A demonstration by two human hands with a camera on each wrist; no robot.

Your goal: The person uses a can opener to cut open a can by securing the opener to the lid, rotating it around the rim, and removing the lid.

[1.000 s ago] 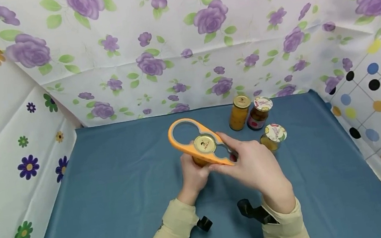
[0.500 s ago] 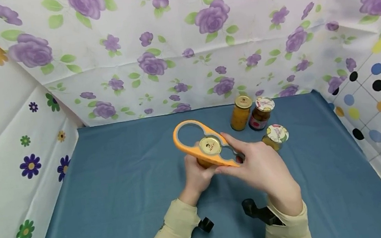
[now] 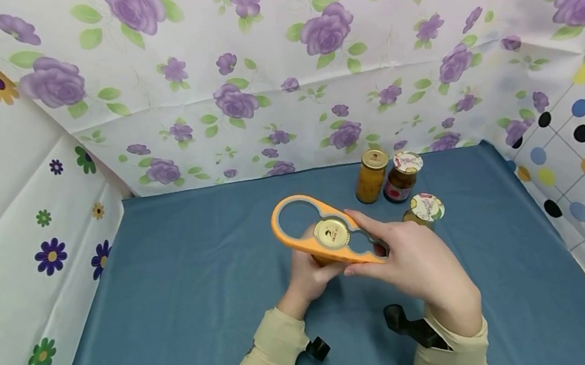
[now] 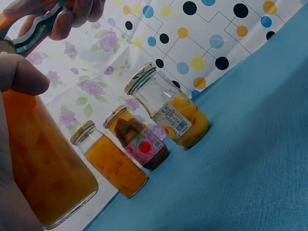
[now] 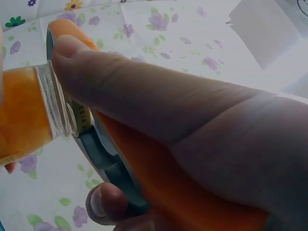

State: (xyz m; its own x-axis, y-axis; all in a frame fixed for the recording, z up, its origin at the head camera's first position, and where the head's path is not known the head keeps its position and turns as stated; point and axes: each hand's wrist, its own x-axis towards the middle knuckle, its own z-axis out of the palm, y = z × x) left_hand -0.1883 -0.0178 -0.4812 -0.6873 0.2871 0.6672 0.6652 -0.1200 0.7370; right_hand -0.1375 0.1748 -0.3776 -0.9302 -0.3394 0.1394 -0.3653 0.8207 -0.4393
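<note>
Curled around a glass jar [image 4: 50,161], the left hand [image 3: 306,275] holds it firmly, while the right hand [image 3: 425,260] clamps the narrow end of an orange jar wrench [image 3: 347,254] between thumb and fingers. Both arms reach forward from the bottom edge of the head view in beige sleeves [image 3: 278,336]; the right wrist bends inward, its thumb along the near edge of the wrench and its index finger along the far edge. Between the hands, near the middle of the blue cloth [image 3: 202,297], the jar's gold lid [image 3: 331,234] shows within the middle opening of the wrench, facing up. Orange pieces in liquid fill the held jar; whether its base touches the cloth I cannot tell. Beyond the right hand, three lidded jars stand upright: a slim gold-lidded jar [image 3: 371,182] packed with orange pieces, just beside it a jar with a pink label [image 3: 401,184] containing brownish chunks, and nearer the hand a wider jar [image 4: 175,120] with a white label, yellow-orange pieces in its lower part and clear glass above.
</note>
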